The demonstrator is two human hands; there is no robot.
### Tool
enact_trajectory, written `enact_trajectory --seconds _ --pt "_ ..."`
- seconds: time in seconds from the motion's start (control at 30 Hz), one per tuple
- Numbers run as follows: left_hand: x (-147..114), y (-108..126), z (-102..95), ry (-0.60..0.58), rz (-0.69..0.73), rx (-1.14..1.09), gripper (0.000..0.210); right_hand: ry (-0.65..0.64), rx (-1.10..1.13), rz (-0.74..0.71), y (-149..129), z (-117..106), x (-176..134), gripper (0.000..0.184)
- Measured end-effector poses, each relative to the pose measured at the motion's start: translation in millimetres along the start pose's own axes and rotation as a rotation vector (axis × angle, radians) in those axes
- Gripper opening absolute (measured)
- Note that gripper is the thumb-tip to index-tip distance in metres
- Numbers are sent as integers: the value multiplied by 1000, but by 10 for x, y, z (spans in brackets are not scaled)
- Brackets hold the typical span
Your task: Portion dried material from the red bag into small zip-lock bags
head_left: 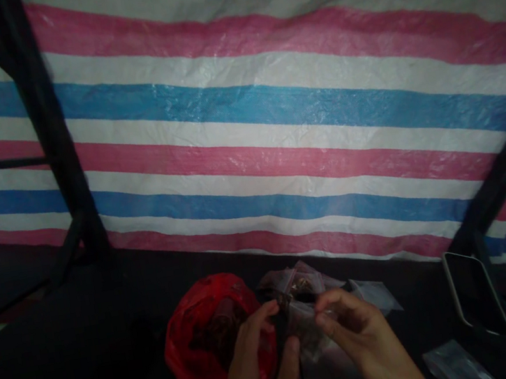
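Observation:
My left hand (257, 363) is open, its thumb and fingers spread apart, beside a clear plastic bag (308, 329). My right hand (359, 330) pinches the upper right edge of that bag between thumb and fingertips. What the bag contains is too dim to make out. Partly behind my left hand stands an open red plastic bag (185, 336) with dark brown pieces (219, 334) inside. Just beyond my fingers lie several small zip bags (304, 278) with brownish contents.
A flat clear bag (377, 295) lies beyond my right hand, and more clear bags (457, 365) lie at the lower right. A phone (477, 294) rests on the dark surface (113, 342). Black metal posts (42, 121) stand before a striped plastic sheet (269, 109).

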State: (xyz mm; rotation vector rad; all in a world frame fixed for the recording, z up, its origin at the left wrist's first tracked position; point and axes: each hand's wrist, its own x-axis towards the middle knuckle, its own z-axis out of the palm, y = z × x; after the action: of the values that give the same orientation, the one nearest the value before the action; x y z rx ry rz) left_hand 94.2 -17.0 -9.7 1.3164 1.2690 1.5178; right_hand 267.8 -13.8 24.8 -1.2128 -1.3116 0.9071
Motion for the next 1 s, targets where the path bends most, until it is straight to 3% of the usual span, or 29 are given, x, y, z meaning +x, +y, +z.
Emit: enact_trajectory --seconds 0.13,0.23,0.73,1.0 --pt "105 -85 -47 -147 -166 -98 44 -7 226 -9 10 348 44 36" --pt "208 -130 -151 -83 -191 -152 49 18 288 8 58 485 86 43" --pt "249 -86 -229 -45 -244 -196 54 -2 305 54 -34 701 146 35" --pt "296 -206 -320 -129 -185 -217 42 107 354 -81 309 828 186 34"
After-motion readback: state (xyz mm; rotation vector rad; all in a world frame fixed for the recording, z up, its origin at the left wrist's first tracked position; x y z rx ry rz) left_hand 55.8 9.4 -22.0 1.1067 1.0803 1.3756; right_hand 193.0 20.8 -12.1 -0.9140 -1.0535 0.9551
